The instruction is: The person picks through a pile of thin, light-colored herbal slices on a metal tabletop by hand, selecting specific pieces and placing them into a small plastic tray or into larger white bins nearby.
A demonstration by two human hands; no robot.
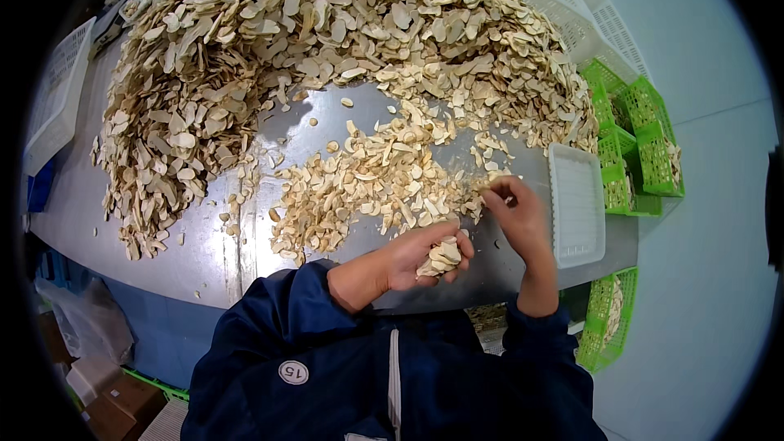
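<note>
My left hand is turned palm up near the table's front edge, its fingers curled round several cream-coloured dried slices. To its right, my right hand reaches the right end of a loose pile of small dried slices. Its thumb and forefinger are pinched together there; whatever lies between the tips is too small to make out. Beyond the small pile, a large heap of bigger dried slices curves round the back and left of the metal table.
An empty white tray stands just right of my right hand. Green baskets holding slices line the right side, with another green basket lower down. White perforated crates edge the back; a white crate sits at the left.
</note>
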